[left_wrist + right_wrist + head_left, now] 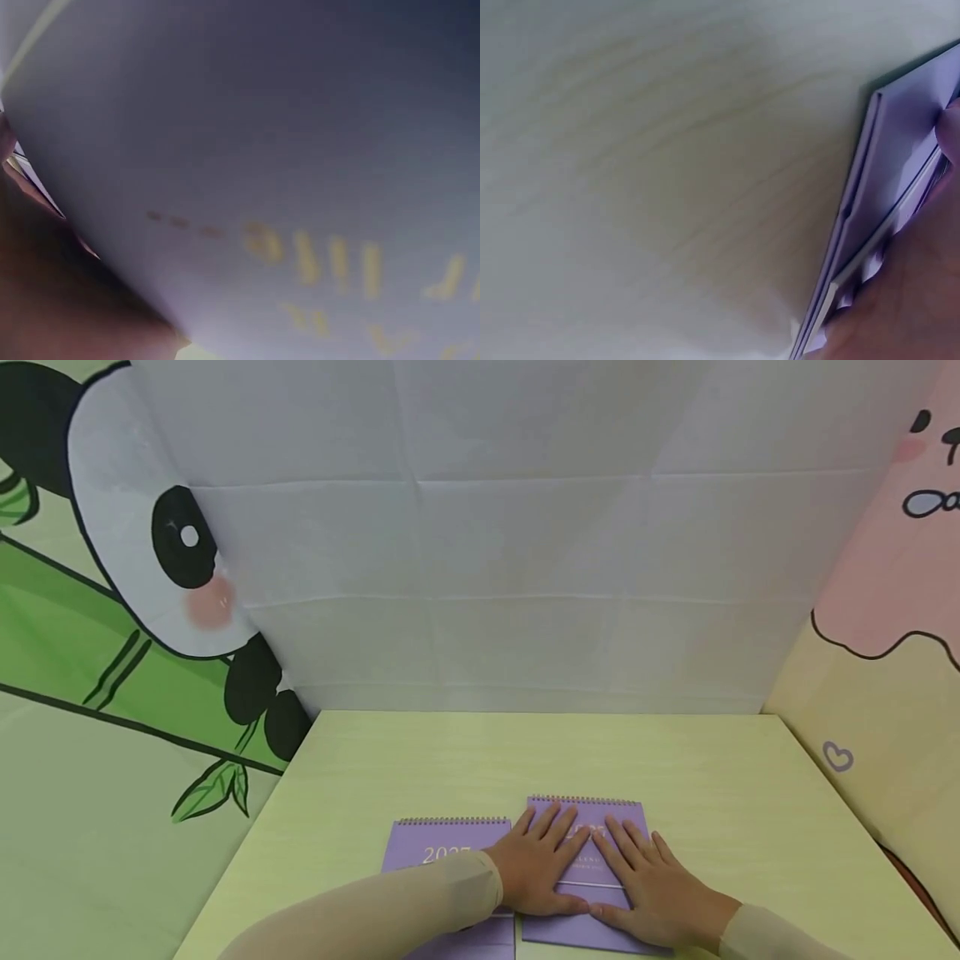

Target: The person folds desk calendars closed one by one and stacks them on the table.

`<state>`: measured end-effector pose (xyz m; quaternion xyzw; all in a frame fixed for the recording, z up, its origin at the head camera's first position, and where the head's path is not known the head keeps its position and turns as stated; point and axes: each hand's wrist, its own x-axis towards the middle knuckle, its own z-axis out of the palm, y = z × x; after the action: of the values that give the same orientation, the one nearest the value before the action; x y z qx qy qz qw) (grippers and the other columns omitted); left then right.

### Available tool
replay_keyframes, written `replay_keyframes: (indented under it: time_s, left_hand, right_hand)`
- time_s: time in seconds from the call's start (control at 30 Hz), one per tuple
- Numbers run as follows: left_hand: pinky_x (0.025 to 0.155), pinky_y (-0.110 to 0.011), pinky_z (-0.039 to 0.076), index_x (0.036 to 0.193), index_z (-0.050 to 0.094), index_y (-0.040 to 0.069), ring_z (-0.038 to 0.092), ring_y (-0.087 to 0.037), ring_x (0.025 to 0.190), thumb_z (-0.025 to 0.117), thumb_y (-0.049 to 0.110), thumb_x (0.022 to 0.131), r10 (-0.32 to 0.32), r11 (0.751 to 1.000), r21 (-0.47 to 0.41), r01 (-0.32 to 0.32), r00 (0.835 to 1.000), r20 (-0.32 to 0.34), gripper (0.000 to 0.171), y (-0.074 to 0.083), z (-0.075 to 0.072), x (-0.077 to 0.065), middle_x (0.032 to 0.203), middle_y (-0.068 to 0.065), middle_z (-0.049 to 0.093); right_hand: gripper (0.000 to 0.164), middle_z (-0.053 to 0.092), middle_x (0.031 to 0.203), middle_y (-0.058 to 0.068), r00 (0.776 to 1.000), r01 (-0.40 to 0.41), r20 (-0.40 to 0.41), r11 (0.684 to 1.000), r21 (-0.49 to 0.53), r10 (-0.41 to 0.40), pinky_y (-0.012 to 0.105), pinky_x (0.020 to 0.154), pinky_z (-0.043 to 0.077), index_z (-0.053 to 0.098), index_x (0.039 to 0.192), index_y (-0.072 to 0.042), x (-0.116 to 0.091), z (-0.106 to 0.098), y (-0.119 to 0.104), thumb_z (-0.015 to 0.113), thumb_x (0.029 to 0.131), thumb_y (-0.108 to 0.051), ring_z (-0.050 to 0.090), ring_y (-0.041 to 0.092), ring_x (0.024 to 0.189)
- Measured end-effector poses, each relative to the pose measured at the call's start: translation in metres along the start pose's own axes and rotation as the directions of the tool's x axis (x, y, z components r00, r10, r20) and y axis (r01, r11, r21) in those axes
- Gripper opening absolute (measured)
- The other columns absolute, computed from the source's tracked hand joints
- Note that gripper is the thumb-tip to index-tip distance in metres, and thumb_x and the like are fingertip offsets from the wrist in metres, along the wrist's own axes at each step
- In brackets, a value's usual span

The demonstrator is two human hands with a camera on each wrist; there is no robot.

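Observation:
Two purple spiral-bound desk calendars lie side by side on the table. My left hand [538, 864] and right hand [656, 889] both rest flat on the right calendar [585, 927], fingers spread, thumbs meeting near its lower middle. They partly cover its printed title. The left calendar [408, 839] shows "2027" at its top, and my left forearm crosses over it. In the left wrist view, a blurred purple cover [247, 135] with gold lettering fills most of the picture. In the right wrist view, the calendar's layered edge [855, 195] lies beneath my hand [907, 300].
The pale yellow table [450, 760] extends behind the calendars to a white cloth backdrop [525, 543]. A panda-printed panel [112, 568] stands at the left, and a pink and yellow panel [862, 693] borders the right side.

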<state>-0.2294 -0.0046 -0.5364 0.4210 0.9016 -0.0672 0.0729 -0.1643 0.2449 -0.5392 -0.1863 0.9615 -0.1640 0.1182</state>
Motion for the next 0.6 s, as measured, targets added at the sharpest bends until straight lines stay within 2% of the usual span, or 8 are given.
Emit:
replay_keyframes:
  time_s: [0.33,0.6]
  left_hand:
    - [0.153,-0.055,0.024,0.192,0.016,0.035,0.017,-0.028,0.189,0.038,0.095,0.109,-0.009,1.0,0.001,0.009,0.999,0.034,0.104,0.001,-0.002,-0.001,0.202,0.0,0.013]
    - [0.152,-0.052,0.026,0.192,0.018,0.036,0.019,-0.026,0.188,0.04,0.093,0.11,-0.021,1.0,0.016,0.02,0.999,0.046,0.102,0.003,-0.011,-0.004,0.201,0.0,0.014]
  right_hand:
    - [0.11,0.019,0.197,0.029,1.0,0.001,0.028,1.0,-0.01,-0.001,0.089,0.14,0.02,0.031,0.186,-0.005,0.003,0.0,0.0,0.067,0.11,-0.075,0.02,0.061,0.181]
    - [0.111,0.017,0.197,0.029,0.999,0.013,0.047,1.0,-0.02,-0.012,0.088,0.141,0.02,0.029,0.187,-0.005,0.004,0.001,0.004,0.066,0.11,-0.075,0.018,0.062,0.182]
